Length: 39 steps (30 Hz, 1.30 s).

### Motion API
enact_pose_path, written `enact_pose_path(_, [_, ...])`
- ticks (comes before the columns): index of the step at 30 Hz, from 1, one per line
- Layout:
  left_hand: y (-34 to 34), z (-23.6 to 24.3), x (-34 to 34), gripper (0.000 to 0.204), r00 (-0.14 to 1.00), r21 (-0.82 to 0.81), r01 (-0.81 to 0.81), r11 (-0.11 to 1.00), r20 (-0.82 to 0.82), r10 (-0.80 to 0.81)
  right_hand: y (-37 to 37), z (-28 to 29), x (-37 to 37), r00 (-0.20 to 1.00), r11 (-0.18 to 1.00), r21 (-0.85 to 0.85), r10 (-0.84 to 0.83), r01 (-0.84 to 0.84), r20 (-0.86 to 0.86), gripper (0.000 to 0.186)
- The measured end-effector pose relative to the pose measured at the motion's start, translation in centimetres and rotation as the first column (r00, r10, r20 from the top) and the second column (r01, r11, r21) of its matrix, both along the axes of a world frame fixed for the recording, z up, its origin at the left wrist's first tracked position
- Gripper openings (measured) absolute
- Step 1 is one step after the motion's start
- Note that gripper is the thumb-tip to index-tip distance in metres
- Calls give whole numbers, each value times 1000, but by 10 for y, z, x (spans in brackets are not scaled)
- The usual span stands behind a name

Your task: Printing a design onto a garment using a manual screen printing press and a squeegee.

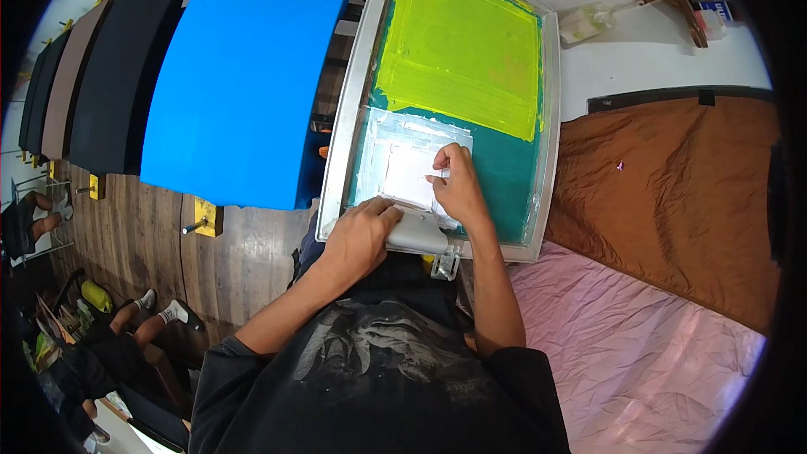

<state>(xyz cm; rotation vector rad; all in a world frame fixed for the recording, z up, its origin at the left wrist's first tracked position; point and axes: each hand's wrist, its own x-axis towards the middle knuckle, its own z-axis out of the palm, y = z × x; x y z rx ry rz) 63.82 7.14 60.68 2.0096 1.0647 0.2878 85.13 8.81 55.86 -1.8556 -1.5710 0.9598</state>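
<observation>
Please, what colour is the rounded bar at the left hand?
The rounded bar is silver-grey; head view.

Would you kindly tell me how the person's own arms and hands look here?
The left hand and right hand are ungloved, and the forearms are uncovered. The sleeves are short and black, part of a black shirt with a pale grey print on its front.

To my right, a wrinkled brown cloth borders a pink sheet; a wooden bracket meets the white wall; to my left, a person's white sock shows against plank floor.
</observation>
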Motion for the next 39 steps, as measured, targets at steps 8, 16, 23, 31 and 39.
enact_pose_path(8, [0,-2,2,48,1000,-3,10,1000,-4,-10,-3,9,3,1000,999,49,18,-19,22,37])
enact_pose_path(16, [-2,-3,0,45,999,17,-16,1000,46,16,-13,87,-8,888,816,381,318,-435,333,16])
enact_pose_path(23, [-3,-4,-1,42,998,25,-35,999,53,33,-22,146,-15,556,555,288,404,-780,727,17])
enact_pose_path(31, [-3,-4,3,43,999,38,-38,999,35,37,-22,157,-10,587,559,312,421,-768,692,17])
enact_pose_path(39, [-4,-4,-1,43,998,22,-50,999,30,49,38,90,-13,910,883,436,315,-175,-271,26])
